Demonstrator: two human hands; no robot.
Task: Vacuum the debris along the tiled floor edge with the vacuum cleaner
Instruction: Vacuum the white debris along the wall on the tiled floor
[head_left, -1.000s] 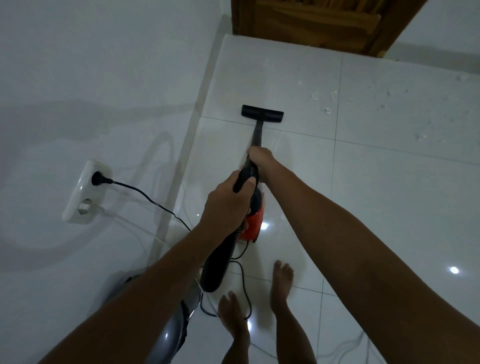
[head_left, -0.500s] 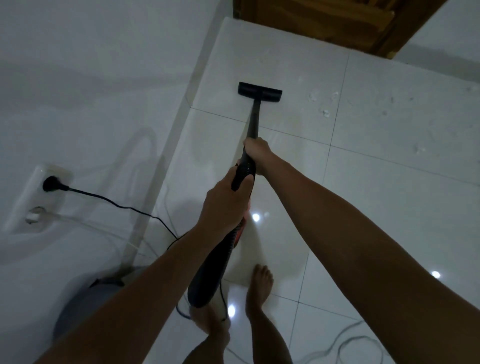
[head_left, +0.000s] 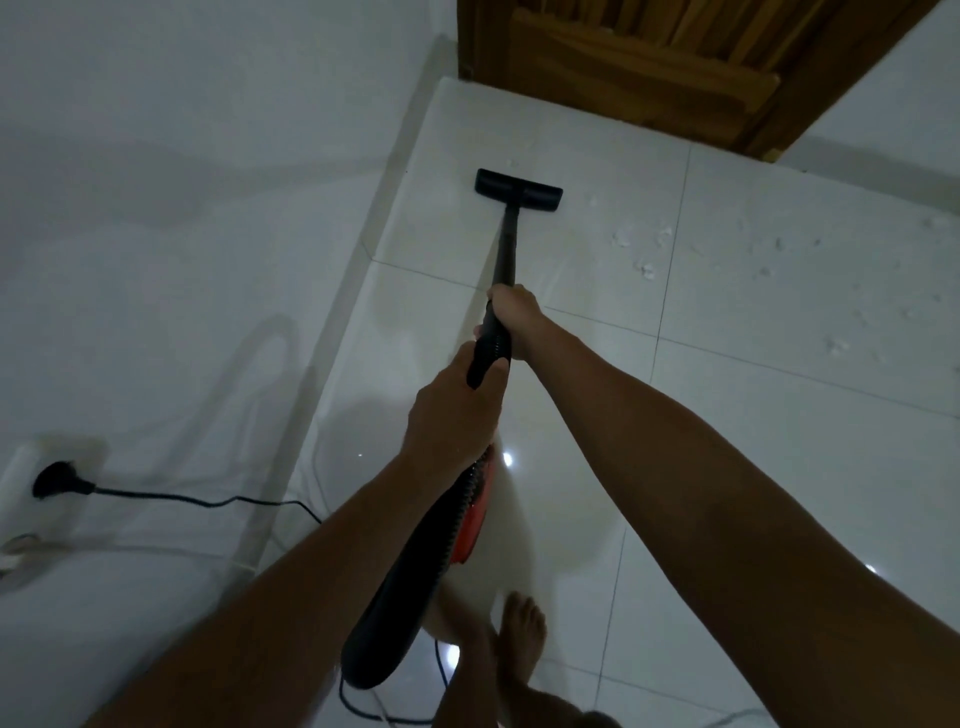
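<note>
Both hands, left (head_left: 457, 410) & right (head_left: 514, 319), gripping vac wand (head_left: 505, 254); debris (head_left: 647, 270) rt of nozzle (head_left: 518, 191).

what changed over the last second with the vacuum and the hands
The vacuum head slid forward along the wall edge toward the wooden door. The left hand and right hand kept the same grip on the vacuum cleaner. The debris to the right stayed uncollected.

vacuum cleaner (head_left: 470, 499): black, red | tiled floor (head_left: 779, 415): glossy white | door (head_left: 649, 67): brown
</note>
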